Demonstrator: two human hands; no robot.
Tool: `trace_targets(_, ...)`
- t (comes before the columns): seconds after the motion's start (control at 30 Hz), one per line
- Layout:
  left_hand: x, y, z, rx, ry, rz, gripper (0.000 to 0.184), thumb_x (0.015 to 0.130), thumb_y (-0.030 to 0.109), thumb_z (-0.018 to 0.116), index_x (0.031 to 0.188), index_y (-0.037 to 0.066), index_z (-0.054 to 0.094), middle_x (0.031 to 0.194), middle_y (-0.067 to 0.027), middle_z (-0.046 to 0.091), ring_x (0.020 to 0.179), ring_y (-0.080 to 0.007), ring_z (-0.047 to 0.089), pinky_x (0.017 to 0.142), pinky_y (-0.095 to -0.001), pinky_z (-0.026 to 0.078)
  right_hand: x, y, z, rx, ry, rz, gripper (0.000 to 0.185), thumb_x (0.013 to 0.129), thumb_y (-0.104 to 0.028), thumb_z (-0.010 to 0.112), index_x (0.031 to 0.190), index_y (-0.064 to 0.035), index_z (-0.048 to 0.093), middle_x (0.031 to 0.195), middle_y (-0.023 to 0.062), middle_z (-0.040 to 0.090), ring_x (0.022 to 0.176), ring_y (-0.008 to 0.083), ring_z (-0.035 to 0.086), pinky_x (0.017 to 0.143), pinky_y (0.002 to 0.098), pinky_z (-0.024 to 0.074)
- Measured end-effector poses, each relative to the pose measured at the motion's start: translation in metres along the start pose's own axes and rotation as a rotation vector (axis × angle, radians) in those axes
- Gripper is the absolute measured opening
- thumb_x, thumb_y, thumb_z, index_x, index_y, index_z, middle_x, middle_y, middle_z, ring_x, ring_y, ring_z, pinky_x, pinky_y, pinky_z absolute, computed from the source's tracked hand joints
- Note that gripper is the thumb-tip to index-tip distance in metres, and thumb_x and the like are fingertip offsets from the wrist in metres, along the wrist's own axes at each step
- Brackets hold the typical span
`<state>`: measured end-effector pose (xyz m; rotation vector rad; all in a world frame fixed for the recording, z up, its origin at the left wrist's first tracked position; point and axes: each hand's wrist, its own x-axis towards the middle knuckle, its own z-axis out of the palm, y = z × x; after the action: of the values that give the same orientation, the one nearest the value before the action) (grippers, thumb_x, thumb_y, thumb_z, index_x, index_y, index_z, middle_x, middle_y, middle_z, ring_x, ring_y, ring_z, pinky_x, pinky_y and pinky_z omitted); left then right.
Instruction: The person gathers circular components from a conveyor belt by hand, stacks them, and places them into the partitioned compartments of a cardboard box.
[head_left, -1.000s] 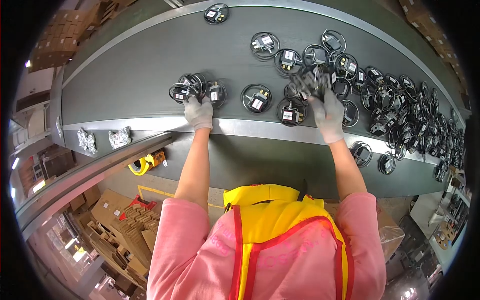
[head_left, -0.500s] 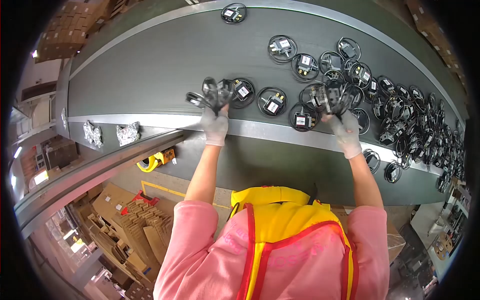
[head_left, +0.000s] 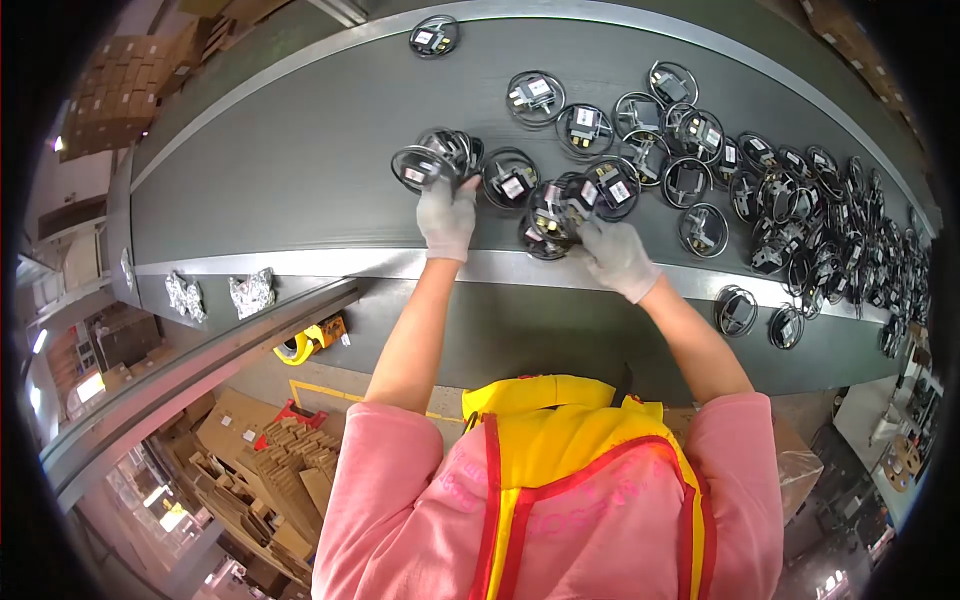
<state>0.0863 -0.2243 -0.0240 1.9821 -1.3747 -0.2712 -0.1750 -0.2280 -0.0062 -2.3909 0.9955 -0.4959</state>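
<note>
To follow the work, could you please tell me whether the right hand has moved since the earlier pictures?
Yes, the right hand has moved left along the metal rail, closer to the silvery bundles.

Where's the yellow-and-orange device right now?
Head view, left of centre: the yellow-and-orange device shows between the slanted grey metal rail and the bare left forearm, just above the yellow floor line.

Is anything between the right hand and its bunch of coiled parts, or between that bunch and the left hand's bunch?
Nothing visible stands between the right hand and the right bunch; the fingers meet it, though blurred. Between that and the left bunch, at the left hand, one coiled part lies on the belt.
</note>
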Motion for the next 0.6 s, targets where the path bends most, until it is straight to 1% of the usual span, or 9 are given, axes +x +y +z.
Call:
trace_targets(0.03,0.002,0.001,0.006,-0.023,0.005,0.004,0.027,0.078,0.027,0.072,0.089,0.003,0.066,0.085,-0.02,0.066,0.076,-0.0393,0.063,0.067,-0.0467,0.05,0.003,-0.01,-0.001,0.061,0.047,-0.017,0.024,0.076,-0.012,0.065,0.095,-0.0007,0.057,0.076,0.0162,0.059,0.058,0.0268,0.062,0.055,0.0388,0.0511)
trace_targets(0.1,0.006,-0.001,0.016,-0.066,0.014,0.011,0.026,0.077,0.026,0.074,0.088,0.003,0.066,0.082,-0.0202,0.066,0.074,-0.0392,0.063,0.066,-0.0462,0.05,0.006,-0.026,-0.013,0.581,-0.081,0.354,0.026,0.078,-0.009,0.065,0.1,0.0015,0.055,0.076,0.0135,0.062,0.055,0.0221,0.061,0.051,0.0342,0.0496)
trace_targets(0.2,0.01,0.01,0.005,0.145,-0.251,-0.083,0.023,0.075,0.022,0.076,0.084,0.002,0.067,0.076,-0.0193,0.066,0.069,-0.0404,0.062,0.066,-0.0459,0.049,0.011,-0.054,-0.053,1.117,-0.116,0.719,0.021,0.082,-0.005,0.06,0.1,0.0021,0.056,0.077,0.0069,0.062,0.054,0.0129,0.06,0.044,0.0244,0.0451)
trace_targets(0.23,0.01,0.019,-0.001,0.167,-0.224,-0.038,0.022,0.076,0.019,0.076,0.077,-0.001,0.066,0.068,-0.0176,0.065,0.061,-0.0343,0.062,0.063,-0.0417,0.05,0.009,-0.058,-0.067,1.215,-0.101,0.763,0.019,0.082,-0.005,0.06,0.1,0.0018,0.056,0.077,0.0069,0.062,0.054,0.0125,0.061,0.044,0.0241,0.0446)
trace_targets(0.33,0.015,0.024,-0.009,-0.32,-0.243,-0.404,0.018,0.083,0.014,0.071,0.083,-0.001,0.061,0.077,-0.0109,0.066,0.053,-0.0185,0.06,0.049,-0.0315,0.047,0.001,-0.052,-0.079,1.408,0.051,0.843,0.016,0.082,-0.007,0.06,0.097,0.0004,0.058,0.074,0.0059,0.061,0.051,0.0114,0.058,0.04,0.0213,0.0406)
trace_targets(0.37,0.015,0.032,-0.013,-0.572,-0.201,-0.594,0.011,0.086,0.006,0.065,0.093,-0.001,0.059,0.081,-0.0066,0.065,0.06,-0.0116,0.06,0.052,-0.0256,0.049,-0.001,-0.046,-0.08,1.47,0.12,0.849,0.016,0.082,-0.007,0.06,0.096,0.0002,0.058,0.073,0.006,0.061,0.051,0.0113,0.058,0.04,0.0212,0.04)
trace_targets(0.47,0.014,0.024,0.001,-0.907,-0.015,-0.527,0.015,0.086,0.0,0.062,0.1,-0.002,0.057,0.087,-0.0078,0.065,0.066,-0.0127,0.062,0.056,-0.0265,0.05,0.014,-0.034,-0.082,1.447,0.297,0.85,0.016,0.083,-0.009,0.061,0.095,-0.0007,0.056,0.072,0.0061,0.06,0.049,0.0113,0.056,0.038,0.0218,0.0379)
trace_targets(0.5,0.012,0.004,0.02,-0.632,0.057,-0.202,0.014,0.087,-0.002,0.06,0.101,-0.001,0.059,0.09,-0.0061,0.065,0.07,-0.0148,0.063,0.061,-0.0274,0.051,0.024,-0.031,-0.084,1.404,0.354,0.849,0.016,0.083,-0.009,0.061,0.095,-0.0006,0.055,0.072,0.0063,0.06,0.049,0.0113,0.055,0.038,0.0219,0.0377)
trace_targets(0.6,0.023,0.03,0.021,-0.164,0.006,0.221,0.017,0.079,0.006,0.07,0.092,-0.002,0.063,0.078,-0.017,0.066,0.066,-0.0303,0.064,0.062,-0.0352,0.049,0.059,-0.022,-0.084,1.27,0.467,0.76,0.021,0.083,-0.011,0.064,0.097,0.0,0.053,0.074,0.007,0.06,0.048,0.0121,0.056,0.038,0.0229,0.0376)
